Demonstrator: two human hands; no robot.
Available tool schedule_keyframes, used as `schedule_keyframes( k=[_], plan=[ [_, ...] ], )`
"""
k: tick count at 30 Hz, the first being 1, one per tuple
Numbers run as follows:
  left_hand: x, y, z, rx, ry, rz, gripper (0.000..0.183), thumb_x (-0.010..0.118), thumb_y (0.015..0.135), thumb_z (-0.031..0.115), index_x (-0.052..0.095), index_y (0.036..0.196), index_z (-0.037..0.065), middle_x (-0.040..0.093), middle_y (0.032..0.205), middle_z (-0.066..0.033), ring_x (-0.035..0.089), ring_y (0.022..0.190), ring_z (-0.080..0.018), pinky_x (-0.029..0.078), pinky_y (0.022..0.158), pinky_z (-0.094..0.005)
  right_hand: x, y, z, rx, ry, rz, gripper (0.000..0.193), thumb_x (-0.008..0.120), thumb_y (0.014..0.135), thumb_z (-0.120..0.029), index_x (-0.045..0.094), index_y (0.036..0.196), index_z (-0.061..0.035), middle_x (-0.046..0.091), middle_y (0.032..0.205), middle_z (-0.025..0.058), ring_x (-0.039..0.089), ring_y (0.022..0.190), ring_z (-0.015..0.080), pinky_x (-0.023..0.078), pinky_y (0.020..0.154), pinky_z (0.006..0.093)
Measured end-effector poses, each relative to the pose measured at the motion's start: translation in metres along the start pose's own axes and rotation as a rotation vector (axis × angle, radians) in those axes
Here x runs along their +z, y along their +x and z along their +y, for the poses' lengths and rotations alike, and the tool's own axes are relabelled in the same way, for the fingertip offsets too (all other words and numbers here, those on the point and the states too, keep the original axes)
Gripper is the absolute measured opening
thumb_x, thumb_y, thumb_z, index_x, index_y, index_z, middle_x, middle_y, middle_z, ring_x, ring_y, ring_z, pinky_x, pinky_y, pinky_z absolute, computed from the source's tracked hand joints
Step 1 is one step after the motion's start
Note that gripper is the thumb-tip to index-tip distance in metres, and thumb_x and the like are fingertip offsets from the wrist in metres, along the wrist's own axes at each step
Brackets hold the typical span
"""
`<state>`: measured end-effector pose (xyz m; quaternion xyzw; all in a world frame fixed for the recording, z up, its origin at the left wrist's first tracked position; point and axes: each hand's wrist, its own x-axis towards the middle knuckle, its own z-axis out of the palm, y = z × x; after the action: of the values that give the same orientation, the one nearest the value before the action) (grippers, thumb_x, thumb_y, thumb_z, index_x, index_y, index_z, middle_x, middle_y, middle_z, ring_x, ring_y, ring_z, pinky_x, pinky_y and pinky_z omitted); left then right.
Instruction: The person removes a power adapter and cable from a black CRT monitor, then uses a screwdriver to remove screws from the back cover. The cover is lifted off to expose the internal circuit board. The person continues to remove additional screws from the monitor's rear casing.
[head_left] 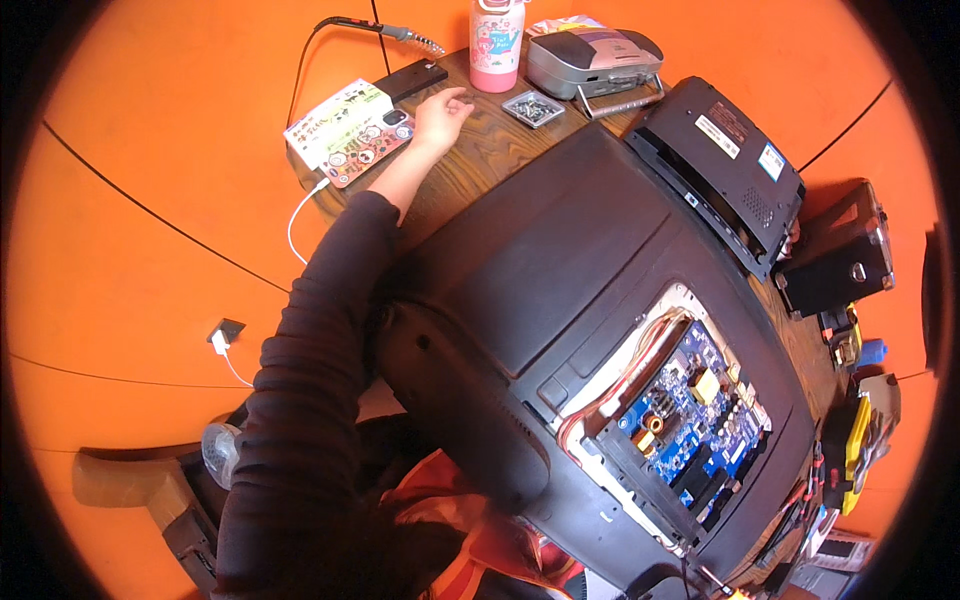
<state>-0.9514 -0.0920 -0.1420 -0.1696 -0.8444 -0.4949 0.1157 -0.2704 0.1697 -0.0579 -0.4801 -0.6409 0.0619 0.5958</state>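
My left hand (440,122) reaches over the far left of the wooden table, its fingers curled together. Whether something small is pinched in them I cannot make out. Right of it lies a small clear tray (533,109) of metal screws. A phone (372,148) in a patterned case lies left of my hand, partly over a white box (335,118). A large black plastic casing (540,250) fills the middle, with a blue circuit board (690,400) and wires exposed in its opening. A screwdriver (722,588) shows at the lower edge. My right hand is not in view.
A pink bottle (495,50) and a grey portable player (597,62) stand at the back. A soldering iron (385,30) sits beyond the phone. A black panel with labels (725,160) leans behind the casing. Right are a black case (838,250) and several tools. A white cable (293,225) hangs left.
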Motion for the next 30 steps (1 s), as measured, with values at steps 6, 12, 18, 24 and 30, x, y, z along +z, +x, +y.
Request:
schedule_keyframes(
  k=[6, 12, 18, 24, 30],
  plan=[
    [-0.036, -0.039, 0.027, -0.338, -0.869, -0.438, 0.061, 0.039, 0.091, 0.045, 0.028, 0.134, 0.003, 0.040, 0.129, -0.0172, 0.045, 0.116, -0.0230, 0.037, 0.097, -0.0336, -0.003, 0.003, 0.019, -0.124, 0.005, 0.038, 0.018, 0.054, 0.083, -0.013, 0.057, 0.098, -0.0027, 0.055, 0.100, 0.0117, 0.051, 0.098, 0.0267, 0.040, 0.087, 0.0418],
    [-0.091, -0.108, 0.090, -0.085, -0.676, -0.616, 0.065, 0.033, 0.091, 0.050, 0.026, 0.136, 0.004, 0.035, 0.136, -0.0150, 0.037, 0.124, -0.0243, 0.032, 0.102, -0.0377, -0.018, 0.003, 0.021, 0.529, 0.854, 0.168, 0.027, 0.053, 0.089, -0.020, 0.049, 0.111, -0.0058, 0.055, 0.096, 0.0064, 0.052, 0.079, 0.0108, 0.044, 0.066, 0.0209],
    [-0.103, -0.242, 0.175, 0.447, -0.105, -0.525, 0.050, 0.037, 0.092, 0.033, 0.038, 0.129, -0.001, 0.036, 0.135, -0.0179, 0.035, 0.125, -0.0301, 0.024, 0.105, -0.0412, -0.047, -0.004, 0.028, 0.401, 1.133, 0.206, 0.036, 0.057, 0.085, -0.012, 0.040, 0.117, -0.0129, 0.053, 0.105, 0.0145, 0.056, 0.093, 0.0255, 0.051, 0.077, 0.0378],
    [-0.029, -0.352, 0.206, 1.170, 0.202, -0.685, 0.043, 0.051, 0.086, 0.020, 0.044, 0.121, -0.004, 0.041, 0.128, -0.0242, 0.038, 0.122, -0.0370, 0.025, 0.102, -0.0505, -0.101, -0.002, 0.035, 0.176, 0.727, 0.573, 0.041, 0.052, 0.088, -0.007, 0.033, 0.122, -0.0149, 0.052, 0.106, 0.0165, 0.058, 0.094, 0.0258, 0.051, 0.081, 0.0382],
    [0.019, -0.441, 0.303, 1.003, 0.034, -0.826, 0.067, 0.071, 0.067, 0.032, 0.049, 0.118, -0.006, 0.041, 0.128, -0.0260, 0.039, 0.120, -0.0401, 0.029, 0.099, -0.0509, -0.127, -0.015, 0.054, -0.092, 0.211, 0.513, 0.043, 0.050, 0.085, 0.004, 0.032, 0.121, -0.0100, 0.053, 0.105, 0.0176, 0.059, 0.091, 0.0242, 0.049, 0.082, 0.0339]
  ],
)
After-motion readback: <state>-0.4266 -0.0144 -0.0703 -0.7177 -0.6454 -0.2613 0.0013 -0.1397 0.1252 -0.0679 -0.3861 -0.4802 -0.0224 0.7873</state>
